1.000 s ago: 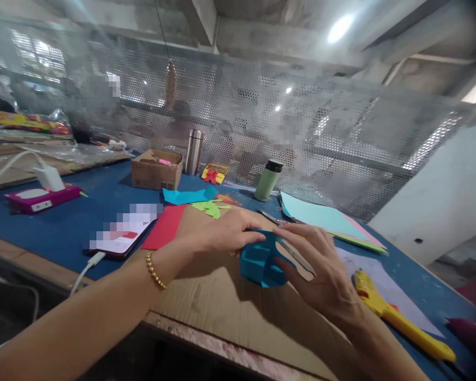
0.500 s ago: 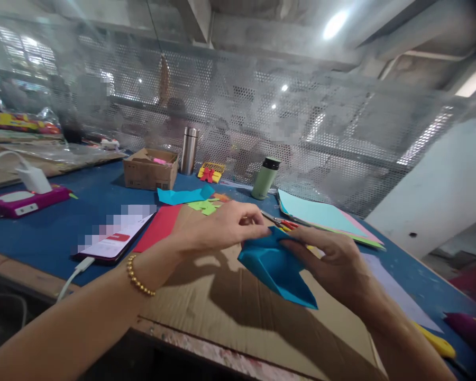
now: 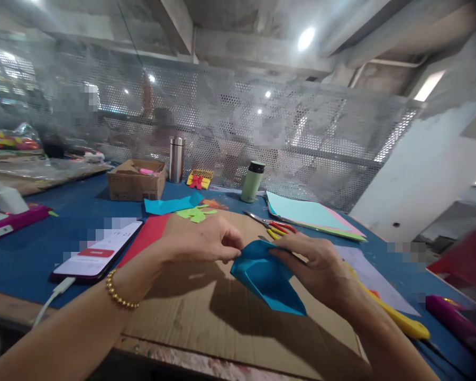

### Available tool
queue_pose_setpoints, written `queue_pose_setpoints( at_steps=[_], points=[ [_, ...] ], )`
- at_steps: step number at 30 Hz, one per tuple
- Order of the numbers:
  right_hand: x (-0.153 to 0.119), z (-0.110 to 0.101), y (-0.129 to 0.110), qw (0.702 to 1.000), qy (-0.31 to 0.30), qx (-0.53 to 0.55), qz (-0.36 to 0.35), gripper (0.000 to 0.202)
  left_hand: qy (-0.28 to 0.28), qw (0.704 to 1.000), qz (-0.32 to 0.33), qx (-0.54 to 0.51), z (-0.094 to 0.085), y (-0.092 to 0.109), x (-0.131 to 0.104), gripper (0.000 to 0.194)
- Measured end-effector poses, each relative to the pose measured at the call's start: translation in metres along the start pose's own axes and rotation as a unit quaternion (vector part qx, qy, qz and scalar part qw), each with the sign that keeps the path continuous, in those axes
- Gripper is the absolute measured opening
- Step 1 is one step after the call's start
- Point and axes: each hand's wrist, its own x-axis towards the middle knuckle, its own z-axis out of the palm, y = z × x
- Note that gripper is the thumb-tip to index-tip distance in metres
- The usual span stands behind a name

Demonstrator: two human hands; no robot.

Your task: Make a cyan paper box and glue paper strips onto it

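While the right hand (image 3: 315, 262) pinches folded blue paper (image 3: 267, 280) above a cardboard sheet (image 3: 186, 328), the left hand (image 3: 210, 241) meets its left edge, its fingers' (image 3: 230, 254) grip unclear. The right forearm (image 3: 383, 330) partly hides a yellow tool (image 3: 410, 324); a cardboard box (image 3: 137, 186) holds something pink (image 3: 146, 171), indistinct.

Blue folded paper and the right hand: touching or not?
Touching. The head view shows the right hand pinching the upper right edge of the blue folded paper, no gap between them.
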Motion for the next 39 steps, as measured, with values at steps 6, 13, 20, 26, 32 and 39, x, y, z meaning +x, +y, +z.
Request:
queue_pose_setpoints(
  at_steps=[6, 13, 20, 26, 32, 39],
  points=[
    [-0.002, -0.003, -0.004, 0.998, -0.041, 0.05, 0.026, 0.021, -0.035, 0.999, 0.016, 0.019, -0.005, 0.01, -0.003, 0.014],
    [-0.004, -0.002, 0.001, 0.996, -0.056, 0.05, 0.053, 0.026, -0.082, 0.995, -0.022, -0.049, -0.008, 0.009, -0.004, 0.018],
    [-0.005, -0.003, 0.002, 0.992, -0.085, 0.046, 0.076, 0.029, -0.074, 0.995, -0.024, -0.055, -0.01, 0.01, -0.001, 0.016],
    [-0.001, 0.004, -0.002, 0.991, -0.111, 0.034, 0.07, 0.025, -0.013, 0.999, -0.009, -0.048, -0.004, 0.02, -0.002, 0.052],
    [0.005, 0.021, -0.015, 0.992, -0.112, 0.042, -0.024, 0.014, -0.057, 0.998, 0.023, -0.024, 0.013, 0.031, -0.003, 0.067],
    [0.005, 0.022, -0.022, 0.994, -0.109, 0.003, 0.001, 0.016, -0.034, 0.999, 0.029, 0.02, 0.025, 0.018, -0.003, 0.052]
  ],
)
